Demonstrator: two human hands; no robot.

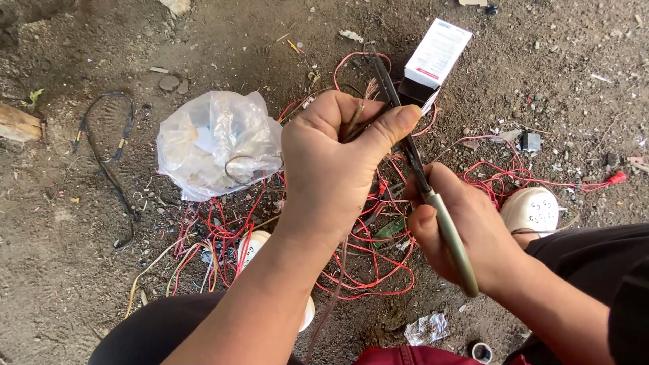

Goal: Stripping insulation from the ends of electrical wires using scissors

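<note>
Wire point(358, 111), thin & floppy w/ frayed copper tip, sits pinched in left hand point(331, 165) above red tangle point(358, 263); right hand point(460, 233) fisted round cutter point(422, 182) handle, blades at the wire—prob. best gripped on insulation, near the cut.

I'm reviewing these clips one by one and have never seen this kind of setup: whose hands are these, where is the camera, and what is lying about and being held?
There is no machine here. A person wears one camera on the head, so the picture looks down at their own two bare hands over dirt ground.

The left hand grips a wire with a frayed bare end. The right hand holds a slim tool with pale green handles and a dark blade-like front, laid against that wire.

On the ground lie tangled red wires, a crumpled clear plastic bag, a white and black box, a black cable and small rubble.
</note>
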